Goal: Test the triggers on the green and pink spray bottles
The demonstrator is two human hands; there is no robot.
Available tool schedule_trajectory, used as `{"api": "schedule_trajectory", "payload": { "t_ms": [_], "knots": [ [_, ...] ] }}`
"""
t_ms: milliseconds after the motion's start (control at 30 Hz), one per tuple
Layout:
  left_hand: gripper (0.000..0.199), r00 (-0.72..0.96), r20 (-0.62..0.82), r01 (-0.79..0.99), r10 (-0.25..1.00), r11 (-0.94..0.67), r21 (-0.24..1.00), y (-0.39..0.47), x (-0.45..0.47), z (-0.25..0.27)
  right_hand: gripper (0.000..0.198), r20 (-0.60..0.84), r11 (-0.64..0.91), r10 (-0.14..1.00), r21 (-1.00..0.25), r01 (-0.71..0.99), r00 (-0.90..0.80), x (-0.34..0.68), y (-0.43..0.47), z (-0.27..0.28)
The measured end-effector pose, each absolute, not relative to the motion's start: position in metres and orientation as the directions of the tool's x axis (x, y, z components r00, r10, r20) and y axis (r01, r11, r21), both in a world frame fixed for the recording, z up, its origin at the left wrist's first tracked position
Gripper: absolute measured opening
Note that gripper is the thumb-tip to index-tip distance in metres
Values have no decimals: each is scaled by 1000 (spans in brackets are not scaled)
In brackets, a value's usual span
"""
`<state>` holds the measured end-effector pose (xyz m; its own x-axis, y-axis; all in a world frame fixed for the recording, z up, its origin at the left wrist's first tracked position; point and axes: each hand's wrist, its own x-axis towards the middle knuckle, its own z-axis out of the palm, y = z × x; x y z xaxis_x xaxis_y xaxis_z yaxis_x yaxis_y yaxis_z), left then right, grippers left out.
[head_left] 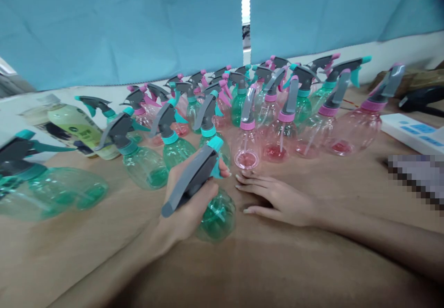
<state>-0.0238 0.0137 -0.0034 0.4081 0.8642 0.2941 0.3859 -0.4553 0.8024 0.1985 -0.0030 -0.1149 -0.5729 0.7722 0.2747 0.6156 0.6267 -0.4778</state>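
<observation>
Head view | left hand (185, 218) curls its fingers around a green spray bottle (218, 220) at the neck, near centre | right hand (282, 198) empty, fingers loosely spread, just right | farther sprayer-topped bottles (176, 153) look done; the held one, likewise topped, seems in progress

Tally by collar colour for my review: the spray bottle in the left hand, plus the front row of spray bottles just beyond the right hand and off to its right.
Teal collar, green spray bottle in the left hand: 1
Pink collar, front-row spray bottles: 4
Total: 5
</observation>
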Motion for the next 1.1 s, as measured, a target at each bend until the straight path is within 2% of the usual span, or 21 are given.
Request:
{"api": "schedule_trajectory", "payload": {
  "t_ms": [133, 233, 333, 667, 900, 1100],
  "knots": [
    [11, 399, 229, 327, 888, -372, 869, 13, -26, -4, 58, 268, 623, 775, -479, 619, -573, 199, -3, -113],
    [7, 322, 180, 366, 930, -298, 882, 13, -24, -5, 58, 260, 620, 777, -472, 627, -573, 199, -4, -112],
    [11, 291, 150, 389, 945, -259, 884, 11, -23, -7, 58, 267, 620, 778, -477, 623, -569, 198, -4, -111],
    [15, 274, 141, 410, 951, -248, 878, 9, -23, -6, 58, 269, 617, 780, -481, 623, -565, 198, -4, -111],
    [10, 307, 142, 414, 941, -266, 871, 10, -20, -1, 58, 270, 620, 778, -472, 627, -567, 199, -4, -112],
    [9, 386, 177, 305, 905, -306, 902, 14, -24, -8, 58, 265, 614, 782, -481, 625, -564, 198, -4, -112]
  ]
}}
